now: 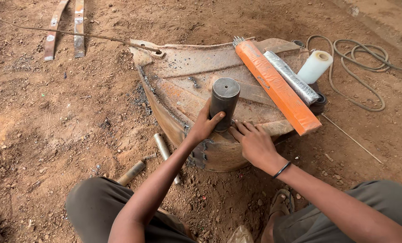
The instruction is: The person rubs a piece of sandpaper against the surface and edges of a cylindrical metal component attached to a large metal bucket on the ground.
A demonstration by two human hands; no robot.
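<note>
With the left hand (204,127) wrapped around the upright steel cylinder (224,104) on the rusty curved plate (187,76), keep it plumb while the right hand (254,143), seemingly flat and empty, braces beside its base.

Around the steel cylinder (224,102), bare rusty plate (183,74) lay open to its left and behind it, while the orange box (276,87), a silver-wrapped bundle (291,77) and a white roll (315,66) crowded its right side.
</note>
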